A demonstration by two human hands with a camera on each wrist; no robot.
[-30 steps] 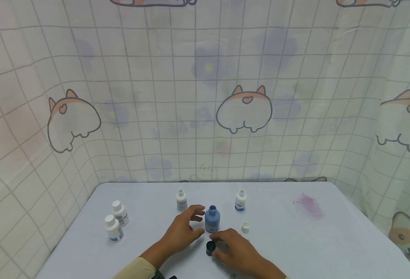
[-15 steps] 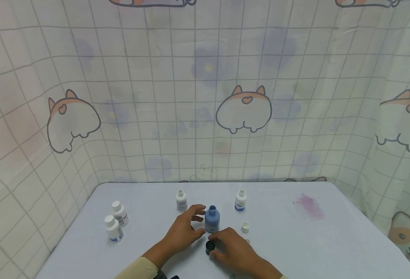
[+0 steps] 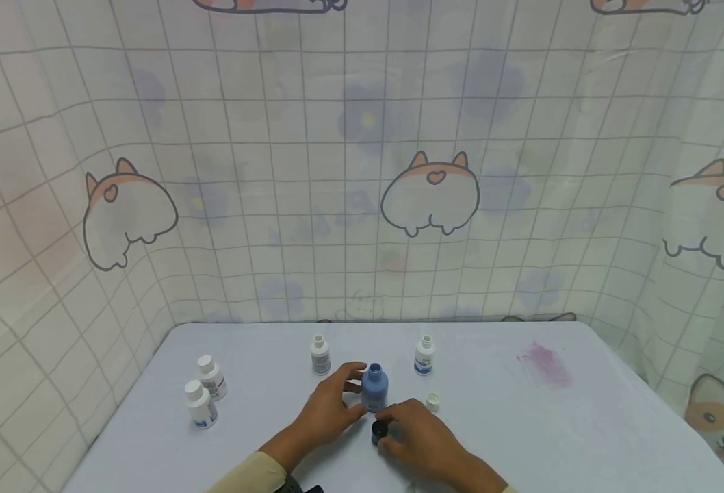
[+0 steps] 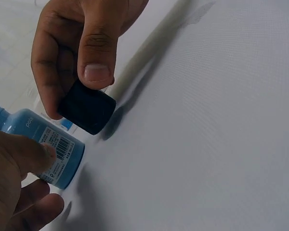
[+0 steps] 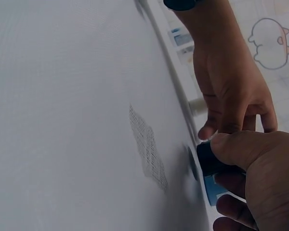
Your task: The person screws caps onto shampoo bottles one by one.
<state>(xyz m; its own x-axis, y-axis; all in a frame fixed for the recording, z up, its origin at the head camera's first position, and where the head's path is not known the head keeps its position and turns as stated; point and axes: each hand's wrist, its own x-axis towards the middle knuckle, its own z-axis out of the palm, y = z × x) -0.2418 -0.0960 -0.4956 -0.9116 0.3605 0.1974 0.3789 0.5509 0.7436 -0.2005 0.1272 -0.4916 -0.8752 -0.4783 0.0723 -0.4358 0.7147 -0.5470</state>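
Observation:
My right hand (image 3: 423, 441) pinches a black bottle cap (image 4: 87, 107) between thumb and fingers, close over the table. Just behind it stands an upright blue bottle (image 3: 375, 392) with its neck uncapped and a printed label on its side. At the bottle's left side is my left hand (image 3: 328, 411), fingers loosely bent and thumb forward, the tips right at its edge. In the left wrist view that thumb overlaps the label. The right wrist view shows the cap (image 5: 212, 160) under the right thumb, with most of the bottle hidden behind.
Two uncapped white bottles stand behind: one left (image 3: 321, 357), one right (image 3: 424, 357). A small white cap (image 3: 432, 402) lies right of the blue bottle. Two capped white bottles, one nearer (image 3: 201, 407) and one farther (image 3: 213, 381), stand at the left. A pink stain (image 3: 547, 364) marks the right side.
My right hand has moved slightly right and away from me, carrying the black cap with it. My left hand has come a little closer to the blue bottle, which has stayed in place.

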